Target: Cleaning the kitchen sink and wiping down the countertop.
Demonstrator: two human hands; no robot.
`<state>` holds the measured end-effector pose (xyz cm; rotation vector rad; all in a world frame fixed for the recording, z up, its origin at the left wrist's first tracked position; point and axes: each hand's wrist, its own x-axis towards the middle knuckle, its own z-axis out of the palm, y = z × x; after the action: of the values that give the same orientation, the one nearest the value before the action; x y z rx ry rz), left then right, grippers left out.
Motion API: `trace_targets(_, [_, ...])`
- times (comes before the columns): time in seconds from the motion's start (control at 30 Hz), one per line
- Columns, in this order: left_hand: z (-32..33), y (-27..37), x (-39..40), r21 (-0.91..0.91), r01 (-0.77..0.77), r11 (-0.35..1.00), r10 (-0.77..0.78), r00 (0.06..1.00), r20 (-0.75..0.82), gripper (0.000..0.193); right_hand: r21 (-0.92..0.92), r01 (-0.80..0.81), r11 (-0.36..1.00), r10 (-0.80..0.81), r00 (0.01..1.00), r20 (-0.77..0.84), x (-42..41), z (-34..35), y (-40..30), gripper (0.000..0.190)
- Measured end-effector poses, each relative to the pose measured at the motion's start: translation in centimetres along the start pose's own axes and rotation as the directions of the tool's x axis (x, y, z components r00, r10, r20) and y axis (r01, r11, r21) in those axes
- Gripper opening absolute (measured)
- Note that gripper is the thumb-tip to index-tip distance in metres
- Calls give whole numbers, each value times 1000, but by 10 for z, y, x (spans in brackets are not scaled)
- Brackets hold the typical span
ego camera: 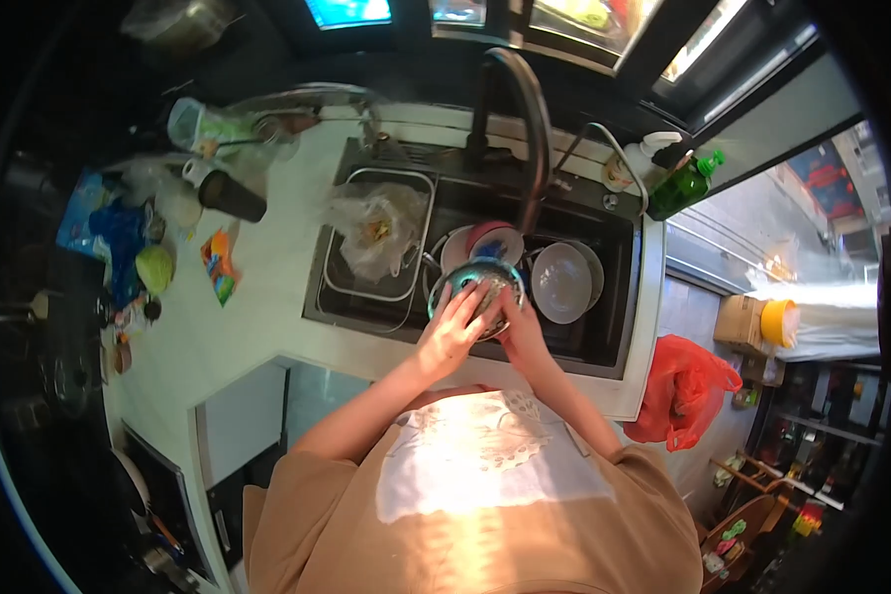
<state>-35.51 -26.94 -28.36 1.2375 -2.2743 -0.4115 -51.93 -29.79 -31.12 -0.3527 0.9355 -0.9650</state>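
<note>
Both my hands are on a round, shiny lid or bowl [501,276] with a bluish sheen, above the front of the dark sink [475,349]. My left hand [451,330] lies over its near left side with the fingers spread across it. The right edge is gripped by my right hand [521,327], whose fingertips are partly hidden. Behind it, under the black faucet [538,126], sit a bowl with a reddish outside [482,232] and a paler bowl [455,249]. White bowls [562,284] rest, one overlapping another, in the basin's right part.
A wire-framed drain basket [427,223] at the sink's left holds a plastic bag with scraps [379,230]. A green pump bottle [687,185] and a white spray bottle [638,160] stand at the back right corner. Packets and a dark tumbler [234,197] lie on the left counter.
</note>
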Motion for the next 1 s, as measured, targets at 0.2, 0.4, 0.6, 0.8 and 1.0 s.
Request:
trace_targets(0.2, [9,-8,-23,-53,-148,988,142,985,-96,67,-180,87,980,-95,995,-36,-23,-3,3,34])
trace_targets(0.4, [7,-23,-41,-178,27,984,-32,999,-24,64,-603,-57,795,57,998,-19,-31,-6,5,67])
trace_targets(0.6, [-45,-40,-59,-262,-240,935,203,966,-160,55,-702,662,-264,-410,582,702,-52,51,4,97])
trace_targets(0.8, [-109,-45,-118,-28,-314,949,299,924,-236,52,-456,806,-377,-265,378,887,-51,100,31,87])
trace_targets(1.0, [-184,-101,-255,170,296,940,-300,954,2,62,-722,434,-538,-386,635,669,-43,117,53,50])
